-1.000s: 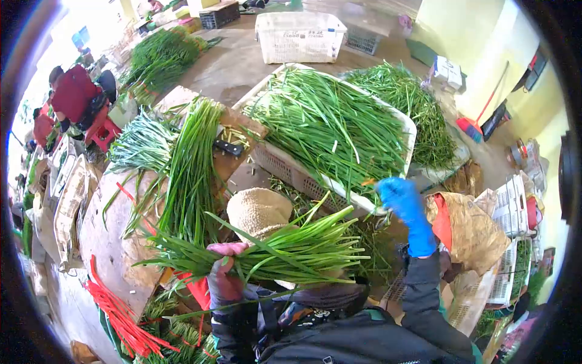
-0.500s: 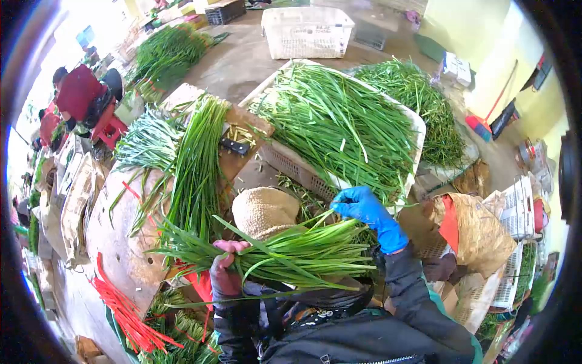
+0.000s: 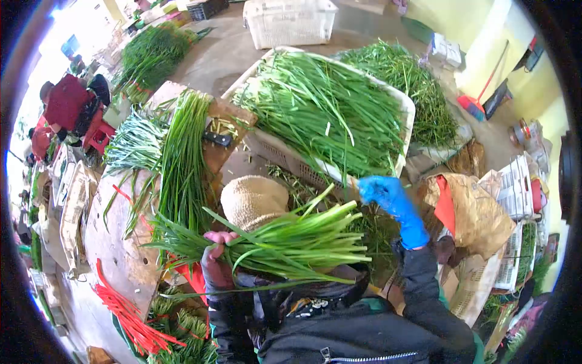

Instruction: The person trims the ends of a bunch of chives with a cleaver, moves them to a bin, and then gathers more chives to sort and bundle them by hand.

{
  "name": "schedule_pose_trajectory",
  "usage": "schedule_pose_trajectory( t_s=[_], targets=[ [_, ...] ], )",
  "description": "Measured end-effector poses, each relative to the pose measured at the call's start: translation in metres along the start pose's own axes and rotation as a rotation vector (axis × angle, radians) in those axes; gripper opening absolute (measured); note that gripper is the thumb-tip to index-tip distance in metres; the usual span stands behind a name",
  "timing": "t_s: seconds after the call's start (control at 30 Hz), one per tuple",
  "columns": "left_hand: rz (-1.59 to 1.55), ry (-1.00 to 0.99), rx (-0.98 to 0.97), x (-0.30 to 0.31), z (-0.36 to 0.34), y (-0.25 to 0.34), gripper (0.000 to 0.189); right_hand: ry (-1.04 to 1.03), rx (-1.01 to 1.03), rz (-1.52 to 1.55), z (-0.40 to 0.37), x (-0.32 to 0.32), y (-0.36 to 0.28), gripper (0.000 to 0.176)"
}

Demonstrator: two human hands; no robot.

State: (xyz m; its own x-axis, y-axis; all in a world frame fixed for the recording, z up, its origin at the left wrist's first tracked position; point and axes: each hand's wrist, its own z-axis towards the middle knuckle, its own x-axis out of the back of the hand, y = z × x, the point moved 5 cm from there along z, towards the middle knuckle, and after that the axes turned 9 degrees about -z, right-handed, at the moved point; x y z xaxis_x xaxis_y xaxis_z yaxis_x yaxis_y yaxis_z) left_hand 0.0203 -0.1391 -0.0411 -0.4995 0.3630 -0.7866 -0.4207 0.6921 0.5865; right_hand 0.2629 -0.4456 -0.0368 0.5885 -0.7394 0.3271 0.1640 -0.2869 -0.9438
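My left hand (image 3: 218,258) is closed around the leafy part of a bunch of garlic chives (image 3: 303,242), long flat green leaves with paler stalk ends pointing right. The bunch lies across in front of my body, beside a beige knitted-looking round thing (image 3: 254,200). My right hand (image 3: 391,206), in a blue glove, is up by the near corner of a white crate (image 3: 407,136) heaped with loose greens (image 3: 327,115). Its fingers are curled together, apart from the bunch; whatever is between them, if anything, is too small to make out.
On the board (image 3: 121,242) to the left lie more greens (image 3: 185,151), a dark-handled knife (image 3: 217,138) and cut stalk pieces. Red strips (image 3: 130,315) hang at its lower edge. A white basket (image 3: 291,23) stands behind, a sack (image 3: 473,206) at right. A person (image 3: 76,106) sits far left.
My right hand has drawn away from the bunch, rightward, and no longer pinches the leaf at its upper side. My left hand keeps its hold. The whole view has shifted slightly.
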Motion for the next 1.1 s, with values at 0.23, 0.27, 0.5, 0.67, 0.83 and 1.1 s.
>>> schedule_pose_trajectory(
  t_s=[0.23,0.27,0.5,0.67,0.83,1.1],
  targets=[
    [0.171,-0.075,0.023,0.006,-0.018,0.018,0.018,-0.141,0.003,0.093,0.034,-0.073,-0.005,0.021],
    [0.199,-0.052,0.072,0.001,-0.023,0.020,0.020,-0.144,0.011,0.095,0.036,-0.071,-0.007,0.021],
    [0.191,-0.051,0.079,0.020,-0.030,0.014,0.023,0.015,0.119,-0.073,0.044,-0.036,-0.017,0.034],
    [0.213,-0.065,0.054,0.014,-0.027,0.015,0.024,-0.375,0.060,-0.270,0.052,-0.090,-0.027,0.056],
    [0.238,0.038,0.073,0.031,-0.028,0.013,0.025,-0.465,-0.104,0.038,0.045,-0.100,-0.011,0.026],
    [0.226,0.038,0.046,0.023,-0.026,0.011,0.021,-0.031,-0.041,-0.037,0.038,-0.022,0.007,0.014]
  ],
)
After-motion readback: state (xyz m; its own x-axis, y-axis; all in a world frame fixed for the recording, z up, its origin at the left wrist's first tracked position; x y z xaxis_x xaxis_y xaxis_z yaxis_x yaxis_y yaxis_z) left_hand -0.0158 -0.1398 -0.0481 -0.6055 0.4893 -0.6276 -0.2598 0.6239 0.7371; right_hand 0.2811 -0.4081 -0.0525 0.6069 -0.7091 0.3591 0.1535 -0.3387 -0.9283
